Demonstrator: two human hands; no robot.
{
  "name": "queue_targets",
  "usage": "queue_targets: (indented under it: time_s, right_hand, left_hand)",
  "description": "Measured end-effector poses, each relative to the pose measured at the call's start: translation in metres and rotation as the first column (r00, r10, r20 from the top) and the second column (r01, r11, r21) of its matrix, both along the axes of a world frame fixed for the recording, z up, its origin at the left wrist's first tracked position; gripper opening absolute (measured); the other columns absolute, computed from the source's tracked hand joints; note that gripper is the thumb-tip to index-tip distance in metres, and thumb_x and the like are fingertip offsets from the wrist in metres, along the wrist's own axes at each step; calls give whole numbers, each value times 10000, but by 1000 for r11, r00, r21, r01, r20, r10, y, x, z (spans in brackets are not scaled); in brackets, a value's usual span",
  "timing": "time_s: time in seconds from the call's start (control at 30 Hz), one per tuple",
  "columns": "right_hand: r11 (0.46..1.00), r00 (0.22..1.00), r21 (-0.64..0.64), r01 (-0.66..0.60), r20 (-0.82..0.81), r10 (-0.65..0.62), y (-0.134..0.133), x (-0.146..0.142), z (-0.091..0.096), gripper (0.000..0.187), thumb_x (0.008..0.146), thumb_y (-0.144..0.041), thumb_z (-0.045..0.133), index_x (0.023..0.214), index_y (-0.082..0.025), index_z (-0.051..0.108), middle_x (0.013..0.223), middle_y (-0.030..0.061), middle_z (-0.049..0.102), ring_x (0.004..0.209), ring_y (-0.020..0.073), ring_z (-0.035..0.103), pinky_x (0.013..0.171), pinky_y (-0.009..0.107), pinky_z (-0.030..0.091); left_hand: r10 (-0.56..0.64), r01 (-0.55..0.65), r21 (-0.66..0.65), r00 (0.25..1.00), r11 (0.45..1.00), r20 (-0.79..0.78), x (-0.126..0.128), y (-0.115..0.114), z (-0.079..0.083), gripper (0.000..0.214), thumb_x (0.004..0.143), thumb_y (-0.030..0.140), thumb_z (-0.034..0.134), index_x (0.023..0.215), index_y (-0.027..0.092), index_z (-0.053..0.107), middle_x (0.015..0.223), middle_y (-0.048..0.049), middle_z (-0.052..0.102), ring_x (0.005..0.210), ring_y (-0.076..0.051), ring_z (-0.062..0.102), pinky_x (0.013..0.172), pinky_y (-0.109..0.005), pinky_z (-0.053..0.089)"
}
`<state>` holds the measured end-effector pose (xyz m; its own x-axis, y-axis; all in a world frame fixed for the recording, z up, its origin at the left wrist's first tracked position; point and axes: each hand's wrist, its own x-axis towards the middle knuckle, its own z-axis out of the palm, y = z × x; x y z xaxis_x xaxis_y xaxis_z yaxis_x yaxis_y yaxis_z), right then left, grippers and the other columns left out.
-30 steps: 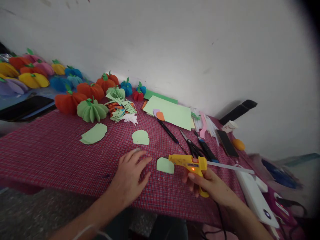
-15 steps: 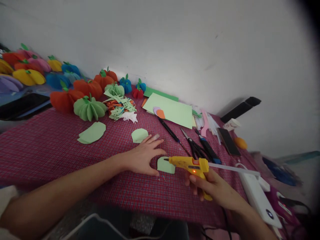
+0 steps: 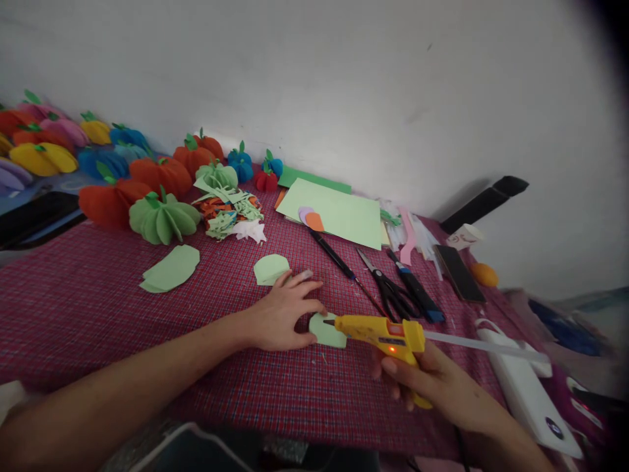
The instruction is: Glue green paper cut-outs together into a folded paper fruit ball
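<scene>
My right hand (image 3: 422, 373) is wrapped round the handle of a yellow glue gun (image 3: 378, 331), whose small red light glows and whose clear glue stick juts out at the back. The gun's tip is over a light green paper piece (image 3: 328, 335) lying on the cloth. My left hand (image 3: 285, 314) rests palm down with fingers spread, thumb and index finger at that piece's left edge. Just beyond its fingertips lies another green cut-out (image 3: 271, 269). Farther left is a small pile of green paper shapes (image 3: 171, 269).
Finished paper pumpkins (image 3: 164, 218) line the back left, beside paper scraps (image 3: 230, 210). Green sheets (image 3: 339, 216) lie at the back. Black scissors (image 3: 390, 288), a screwdriver-like tool (image 3: 339, 259), a blue-black cutter (image 3: 417, 288), a phone (image 3: 459, 273) and a white power strip (image 3: 531, 393) are rightward.
My left thumb and index finger have come in to the paper piece's edge. The glue gun stays over it, its tip at about the same spot. The view has shifted slightly.
</scene>
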<state>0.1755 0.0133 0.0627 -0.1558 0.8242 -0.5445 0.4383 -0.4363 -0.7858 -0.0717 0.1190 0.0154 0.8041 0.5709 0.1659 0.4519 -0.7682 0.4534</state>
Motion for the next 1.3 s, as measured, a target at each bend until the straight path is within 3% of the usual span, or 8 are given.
queue_targets:
  time_s: [0.43,0.87,1.3]
  right_hand:
    - [998,998,5,-59,-26,59,8,-6,-8,363,791,-518,535,878,-166,521,725,2,547,547,70,509,453,168,429]
    - [997,997,-3,-72,11,72,10,-7,-12,359,792,-519,531,842,-163,524,641,-13,528,521,75,503,448,176,430]
    - [996,996,-11,-94,-9,94,11,-7,-13,311,818,-480,518,862,-172,516,713,-2,533,547,74,508,463,177,442]
  left_hand:
    - [-25,24,-31,999,999,-35,1,2,2,473,660,405,671,1092,259,546,1373,-76,410,1326,-323,217,1038,-586,122]
    - [-21,19,-50,999,999,-44,0,2,3,472,651,383,672,1087,252,548,1378,-79,401,1327,-327,209,1043,-577,108]
    - [-41,40,-46,999,998,-24,-1,1,3,494,634,319,650,1107,231,534,1375,-93,395,1317,-339,221,1044,-578,98]
